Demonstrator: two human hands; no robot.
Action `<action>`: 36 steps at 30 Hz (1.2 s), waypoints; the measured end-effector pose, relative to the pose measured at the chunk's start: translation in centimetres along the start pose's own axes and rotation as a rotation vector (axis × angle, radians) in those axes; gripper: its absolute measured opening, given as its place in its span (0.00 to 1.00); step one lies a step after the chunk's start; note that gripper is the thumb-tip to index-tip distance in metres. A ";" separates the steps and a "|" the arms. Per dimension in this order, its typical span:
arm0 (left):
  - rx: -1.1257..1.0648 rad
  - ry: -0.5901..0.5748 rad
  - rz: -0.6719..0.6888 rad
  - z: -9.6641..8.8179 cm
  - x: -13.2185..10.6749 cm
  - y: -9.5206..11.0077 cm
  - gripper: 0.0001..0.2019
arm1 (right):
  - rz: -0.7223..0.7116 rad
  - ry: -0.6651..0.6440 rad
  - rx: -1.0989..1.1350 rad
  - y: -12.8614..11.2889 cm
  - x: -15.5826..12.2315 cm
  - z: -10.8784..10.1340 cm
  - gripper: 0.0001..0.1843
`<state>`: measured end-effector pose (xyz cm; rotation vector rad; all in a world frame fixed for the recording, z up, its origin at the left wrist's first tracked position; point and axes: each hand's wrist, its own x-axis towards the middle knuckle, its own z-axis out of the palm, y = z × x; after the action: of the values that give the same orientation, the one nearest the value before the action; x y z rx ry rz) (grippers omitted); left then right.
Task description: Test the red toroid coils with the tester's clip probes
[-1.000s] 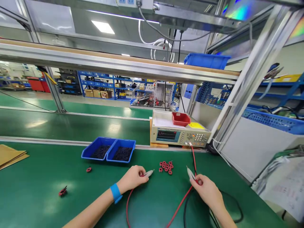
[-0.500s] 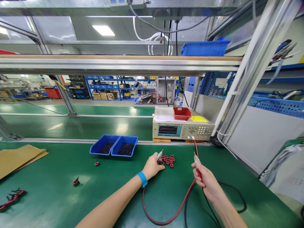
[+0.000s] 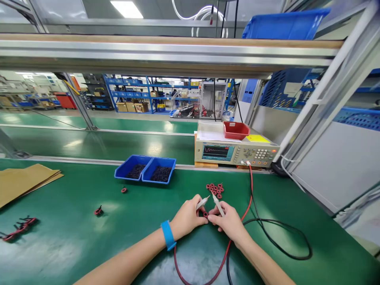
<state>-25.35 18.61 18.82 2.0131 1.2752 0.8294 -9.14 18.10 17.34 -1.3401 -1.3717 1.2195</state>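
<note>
While gripping probes (image 3: 202, 202), left hand (image 3: 187, 216) and right hand (image 3: 229, 222) pinch coil (image 3: 205, 214).

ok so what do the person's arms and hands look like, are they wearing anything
Both hands are bare, with no gloves: the left hand and the right hand. Both forearms are uncovered too, with no sleeves in view. The only thing worn is a smooth, bright blue wristband, snug around the left wrist. The right wrist shows no band or watch.

The green bench mat (image 3: 74, 237) is gleaming smooth and glossy. Plastic trays (image 3: 134, 162) at eleven o'clock are shining; cardboard (image 3: 23, 182) at nine is looking matt.
</note>
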 end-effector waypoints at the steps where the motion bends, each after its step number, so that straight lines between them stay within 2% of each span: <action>1: -0.007 -0.003 0.001 0.0 0.0 0.0 0.14 | 0.004 0.004 -0.007 0.0 0.1 0.3 0.12; 5: -0.044 -0.022 0.012 -0.1 0.2 -0.3 0.14 | -0.017 0.040 -0.027 -0.2 0.2 0.6 0.13; 12: -0.061 -0.044 0.029 -0.1 0.2 -0.2 0.17 | -0.151 0.142 -0.033 -0.8 0.4 0.5 0.13; 17: -0.057 -0.041 0.042 -0.3 0.0 -0.5 0.20 | -0.104 0.192 0.035 -0.8 0.0 -0.4 0.17; 21: -0.016 0.001 0.066 -0.7 -0.8 -0.2 0.21 | -0.001 0.124 0.036 -0.6 -0.5 -1.1 0.17; 24: 0.027 0.017 0.105 -0.7 -1.5 0.3 0.15 | 0.039 0.030 0.010 -0.5 -0.5 -0.9 0.17; 29: 0.058 0.007 0.147 0.0 -1.9 0.6 0.06 | 0.032 -0.031 -0.075 -0.3 -0.1 0.3 0.14; 36: -0.069 0.033 0.101 -0.4 -1.5 0.8 0.04 | -0.028 -0.033 -0.175 0.2 0.4 0.5 0.12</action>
<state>-25.76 16.98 19.41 2.0297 1.1548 0.9443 -9.60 18.49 17.03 -1.4208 -1.5454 1.1284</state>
